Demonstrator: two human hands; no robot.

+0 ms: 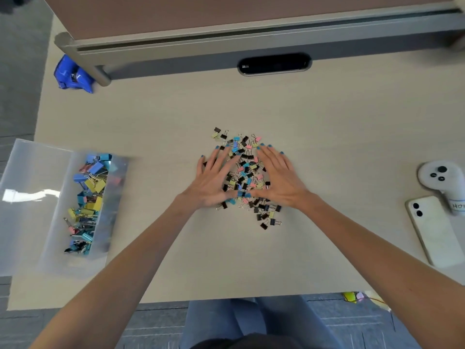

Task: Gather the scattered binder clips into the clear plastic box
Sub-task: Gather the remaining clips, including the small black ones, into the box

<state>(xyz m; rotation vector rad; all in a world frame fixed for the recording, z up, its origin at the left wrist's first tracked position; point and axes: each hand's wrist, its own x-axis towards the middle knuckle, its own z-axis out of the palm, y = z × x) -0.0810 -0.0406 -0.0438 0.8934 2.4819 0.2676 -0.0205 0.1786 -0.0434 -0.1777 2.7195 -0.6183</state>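
Note:
A heap of small binder clips [245, 172], black, blue, pink and yellow, lies in the middle of the desk. My left hand [214, 180] rests flat on the heap's left side and my right hand [279, 180] on its right side, fingers spread, thumbs meeting at the near edge. Neither hand grips anything. Some clips lie outside the hands at the far and near ends. The clear plastic box [110, 222] sits at the desk's left, holding several larger coloured clips, with its lid [30, 205] flat to its left.
A white phone [435, 233] and a white controller [442, 182] lie at the right edge. A blue tape dispenser [73, 75] stands at the far left beside the partition post [83, 61]. A cable slot [274, 64] is at the back. Bare desk [156, 127] separates heap and box.

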